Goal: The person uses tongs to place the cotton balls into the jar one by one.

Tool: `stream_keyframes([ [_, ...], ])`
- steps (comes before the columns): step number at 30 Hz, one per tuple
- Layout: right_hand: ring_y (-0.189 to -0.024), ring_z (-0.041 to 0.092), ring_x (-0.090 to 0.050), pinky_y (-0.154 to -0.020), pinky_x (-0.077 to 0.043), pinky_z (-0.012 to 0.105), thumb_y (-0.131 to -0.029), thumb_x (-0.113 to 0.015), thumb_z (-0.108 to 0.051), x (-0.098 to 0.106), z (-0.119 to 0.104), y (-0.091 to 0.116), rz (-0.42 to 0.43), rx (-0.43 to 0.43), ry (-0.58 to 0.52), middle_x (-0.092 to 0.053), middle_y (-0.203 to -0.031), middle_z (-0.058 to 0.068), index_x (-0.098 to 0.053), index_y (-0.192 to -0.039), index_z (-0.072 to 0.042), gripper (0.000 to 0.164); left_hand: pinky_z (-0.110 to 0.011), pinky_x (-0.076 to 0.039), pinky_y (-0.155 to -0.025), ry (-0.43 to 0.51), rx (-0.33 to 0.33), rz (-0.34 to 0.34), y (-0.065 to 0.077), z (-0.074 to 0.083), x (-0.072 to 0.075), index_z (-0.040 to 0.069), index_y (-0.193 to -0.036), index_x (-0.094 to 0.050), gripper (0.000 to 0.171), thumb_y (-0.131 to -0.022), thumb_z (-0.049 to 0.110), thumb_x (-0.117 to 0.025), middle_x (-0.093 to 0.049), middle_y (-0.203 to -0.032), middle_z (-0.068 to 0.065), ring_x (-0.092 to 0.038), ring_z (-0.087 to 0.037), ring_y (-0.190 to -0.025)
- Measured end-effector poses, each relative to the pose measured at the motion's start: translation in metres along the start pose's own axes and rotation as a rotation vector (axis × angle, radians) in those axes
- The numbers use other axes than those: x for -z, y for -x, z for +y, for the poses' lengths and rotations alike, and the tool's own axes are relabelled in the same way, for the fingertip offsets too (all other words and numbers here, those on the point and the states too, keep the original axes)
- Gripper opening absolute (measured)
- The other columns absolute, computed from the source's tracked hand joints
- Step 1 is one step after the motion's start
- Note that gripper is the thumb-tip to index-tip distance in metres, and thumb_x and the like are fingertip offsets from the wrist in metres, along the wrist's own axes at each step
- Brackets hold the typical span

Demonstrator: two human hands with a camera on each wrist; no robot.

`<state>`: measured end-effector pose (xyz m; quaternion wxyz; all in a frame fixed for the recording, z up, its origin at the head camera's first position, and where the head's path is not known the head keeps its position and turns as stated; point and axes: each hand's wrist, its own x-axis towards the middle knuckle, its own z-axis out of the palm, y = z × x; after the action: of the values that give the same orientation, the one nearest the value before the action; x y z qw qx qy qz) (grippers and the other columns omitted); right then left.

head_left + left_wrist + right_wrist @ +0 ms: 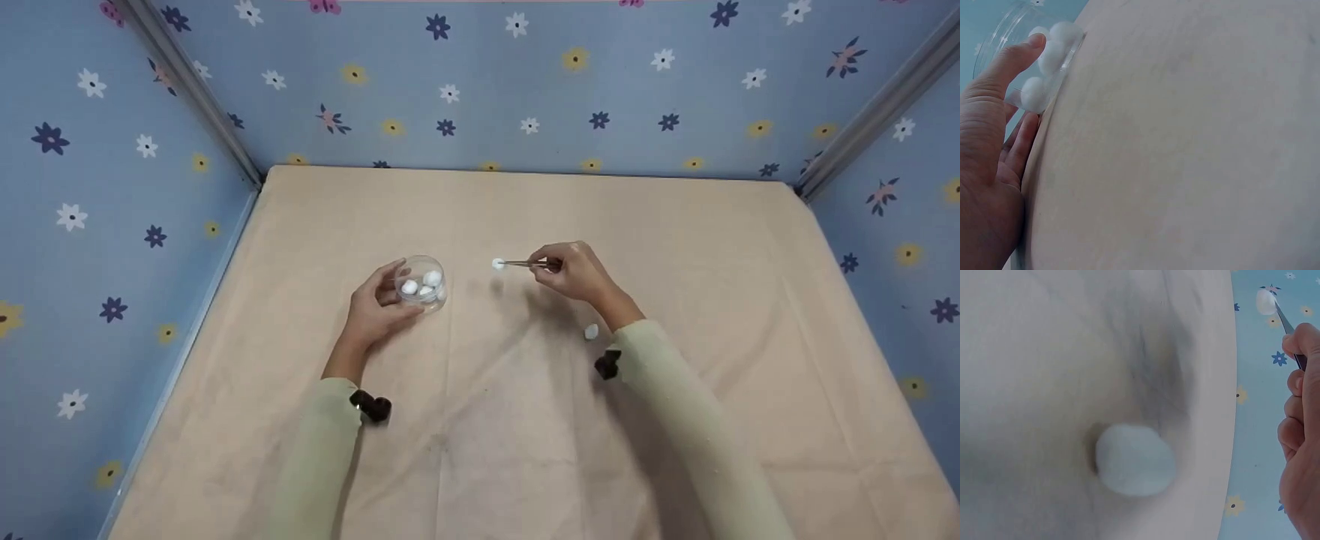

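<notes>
My left hand [376, 306] holds a clear round plastic container [421, 264] on the table, thumb on the near side and fingers around the far side. Several white cotton balls [432, 278] lie inside it; the left wrist view shows the thumb [1019, 56] against its wall. To the right, my right hand [574, 271] pinches a pair of tweezers [525, 263] pointing left. At their tip a cotton ball [498, 264] is held above the table, its shadow beneath. Another cotton ball [592, 331] lies on the cloth below the right wrist, large in the right wrist view.
A beige cloth [510, 450] with creases covers the table. Blue flowered panels [480, 75] stand behind it and on both sides, with grey metal posts [195, 90] at the corners. Small black devices [371, 406] sit at both wrists.
</notes>
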<state>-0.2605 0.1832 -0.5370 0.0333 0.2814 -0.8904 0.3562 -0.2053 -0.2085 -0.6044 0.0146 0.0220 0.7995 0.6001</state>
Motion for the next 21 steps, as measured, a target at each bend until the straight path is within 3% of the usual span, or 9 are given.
stream_keyframes([
  [7, -0.066, 0.015, -0.048, -0.066, -0.039, 0.029, -0.101, -0.075, -0.008, -0.007, -0.01, -0.009, -0.01, 0.037, 0.008, -0.079, -0.084, 0.018, -0.087, -0.111, -0.003, 0.016, -0.01, -0.056, -0.1, -0.011, -0.011, 0.007, -0.001, -0.002, 0.0, 0.013, -0.167, -0.054, 0.092, -0.086, 0.0, -0.095, -0.064, -0.165, -0.017, -0.069, -0.03, -0.134],
  [15, -0.068, 0.017, -0.051, -0.068, -0.041, 0.031, -0.101, -0.076, -0.01, -0.014, -0.024, -0.021, -0.025, 0.08, 0.009, -0.081, -0.087, 0.018, -0.087, -0.11, -0.002, 0.016, -0.011, -0.055, -0.1, 0.012, -0.021, 0.009, -0.001, -0.004, 0.0, 0.012, -0.166, -0.055, 0.092, -0.085, -0.002, -0.096, -0.064, -0.164, -0.018, -0.069, -0.038, -0.136],
  [21, -0.068, 0.017, -0.052, -0.068, -0.041, 0.031, -0.102, -0.076, -0.011, -0.02, -0.036, -0.029, -0.045, 0.081, 0.017, -0.08, -0.085, 0.017, -0.087, -0.111, -0.003, 0.017, -0.011, -0.056, -0.101, -0.004, -0.024, 0.006, -0.002, -0.004, 0.001, 0.011, -0.166, -0.055, 0.089, -0.087, 0.0, -0.095, -0.064, -0.163, -0.019, -0.07, -0.03, -0.132],
])
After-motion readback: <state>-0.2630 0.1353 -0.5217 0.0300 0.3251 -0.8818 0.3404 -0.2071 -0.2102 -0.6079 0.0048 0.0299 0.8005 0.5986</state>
